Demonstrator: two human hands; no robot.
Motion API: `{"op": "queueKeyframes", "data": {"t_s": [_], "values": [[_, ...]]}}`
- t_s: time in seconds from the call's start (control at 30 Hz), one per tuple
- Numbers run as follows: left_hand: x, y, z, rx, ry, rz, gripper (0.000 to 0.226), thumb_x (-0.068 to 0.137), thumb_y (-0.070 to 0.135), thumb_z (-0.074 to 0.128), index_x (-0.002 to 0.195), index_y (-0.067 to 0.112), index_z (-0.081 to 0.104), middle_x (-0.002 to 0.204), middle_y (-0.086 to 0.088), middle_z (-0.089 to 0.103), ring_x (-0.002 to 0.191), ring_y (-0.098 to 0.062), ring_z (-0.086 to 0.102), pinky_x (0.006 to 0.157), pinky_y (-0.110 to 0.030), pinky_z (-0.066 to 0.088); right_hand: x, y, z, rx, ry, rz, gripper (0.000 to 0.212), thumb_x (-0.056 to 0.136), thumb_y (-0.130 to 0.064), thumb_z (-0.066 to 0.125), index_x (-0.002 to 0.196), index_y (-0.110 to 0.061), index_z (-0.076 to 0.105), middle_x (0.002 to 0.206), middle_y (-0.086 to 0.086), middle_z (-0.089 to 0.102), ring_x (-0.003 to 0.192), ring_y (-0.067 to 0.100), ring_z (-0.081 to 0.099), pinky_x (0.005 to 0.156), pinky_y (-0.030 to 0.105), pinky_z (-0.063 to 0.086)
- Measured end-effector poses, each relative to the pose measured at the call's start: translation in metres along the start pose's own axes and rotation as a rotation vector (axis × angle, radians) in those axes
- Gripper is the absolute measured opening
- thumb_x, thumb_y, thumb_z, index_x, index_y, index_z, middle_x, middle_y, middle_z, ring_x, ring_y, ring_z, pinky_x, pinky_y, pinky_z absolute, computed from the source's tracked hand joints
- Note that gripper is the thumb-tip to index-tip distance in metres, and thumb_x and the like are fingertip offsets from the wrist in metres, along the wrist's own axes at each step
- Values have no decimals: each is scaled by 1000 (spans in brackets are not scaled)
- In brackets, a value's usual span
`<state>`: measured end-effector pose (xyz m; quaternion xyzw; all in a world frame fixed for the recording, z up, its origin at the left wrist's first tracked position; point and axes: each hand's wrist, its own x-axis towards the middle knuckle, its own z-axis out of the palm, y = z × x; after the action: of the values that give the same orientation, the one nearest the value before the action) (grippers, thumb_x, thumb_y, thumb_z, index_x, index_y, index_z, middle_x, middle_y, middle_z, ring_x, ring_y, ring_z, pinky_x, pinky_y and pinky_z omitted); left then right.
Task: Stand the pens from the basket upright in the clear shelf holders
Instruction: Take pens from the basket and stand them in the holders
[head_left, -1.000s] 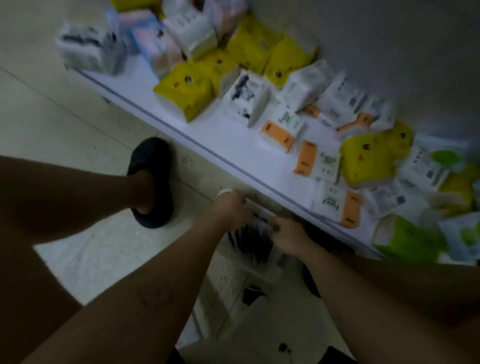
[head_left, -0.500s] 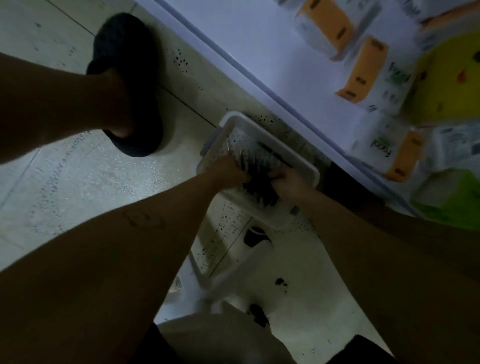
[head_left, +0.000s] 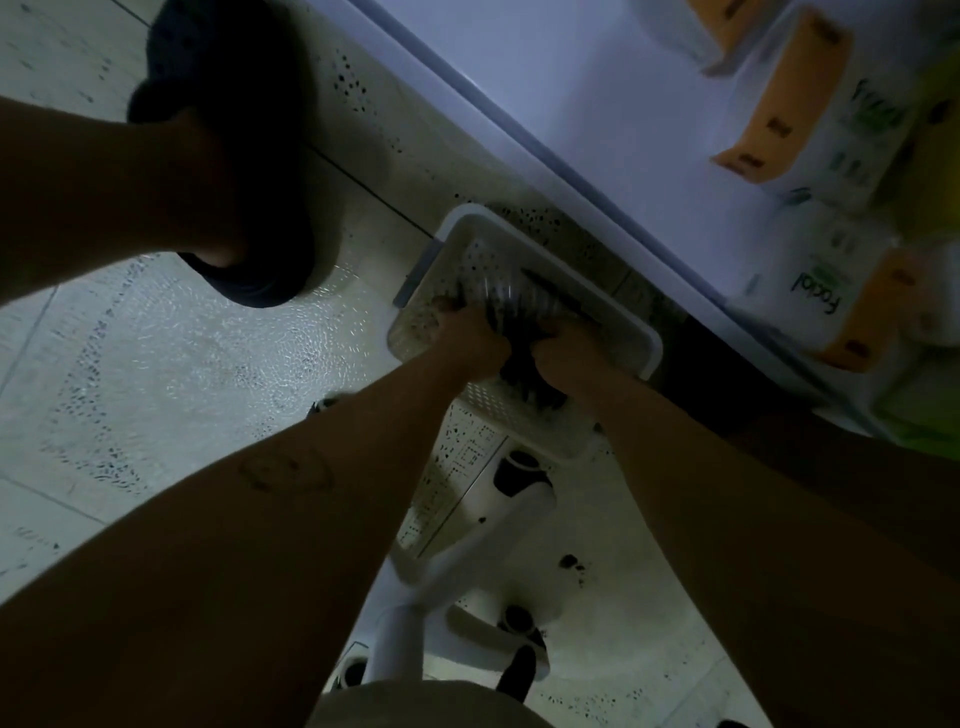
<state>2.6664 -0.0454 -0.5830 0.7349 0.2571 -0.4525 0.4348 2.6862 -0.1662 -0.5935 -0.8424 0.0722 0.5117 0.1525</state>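
Down on the floor, the pens (head_left: 521, 345) lie as one dark bundle in the white perforated basket (head_left: 655, 345), their long axis running roughly away from the person, tips blurred. The left hand (head_left: 470, 335) and the right hand (head_left: 569, 353) flank the bundle and touch it, equally near, fingers curled in around it from either side; the dim light hides how firm the grip is. The lift probably has to come straight up and out between the basket walls, then swing right towards the shelving.

The basket sits just beside the white shelf edge (head_left: 545, 93), which overhangs the way up. Tissue packs (head_left: 779, 104) crowd that shelf. No clear holders are in view. A white stool leg (head_left: 483, 551) stands near the basket, and a foot in a dark shoe (head_left: 244, 244) rests well apart to the left.
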Motion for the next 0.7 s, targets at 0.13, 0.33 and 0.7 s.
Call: {"op": "queueKeyframes", "data": {"t_s": [0.13,0.33,0.7], "values": [[0,1,2,-45,73,36,23,93,2,47,109,-8,61,114,-24,61,108,-35,57,95,-40,48,-6,-8,2,-61,-82,26,37,102,-6,33,136,5,44,143,19,45,132,32,42,109,36,35],[6,0,-2,-210,69,16,22,87,-5,48,102,-11,62,107,-27,62,102,-38,60,88,-45,53,-7,-13,5,37,-117,-16,33,99,-5,39,127,5,53,132,22,54,98,23,55,77,17,43],[1,1,-9,-488,144,-74,28,88,16,66,113,4,65,107,-11,65,95,-23,61,81,-31,52,-3,-12,-4,117,-132,142,37,102,-7,33,136,4,46,140,19,48,130,32,44,88,15,41]]}}
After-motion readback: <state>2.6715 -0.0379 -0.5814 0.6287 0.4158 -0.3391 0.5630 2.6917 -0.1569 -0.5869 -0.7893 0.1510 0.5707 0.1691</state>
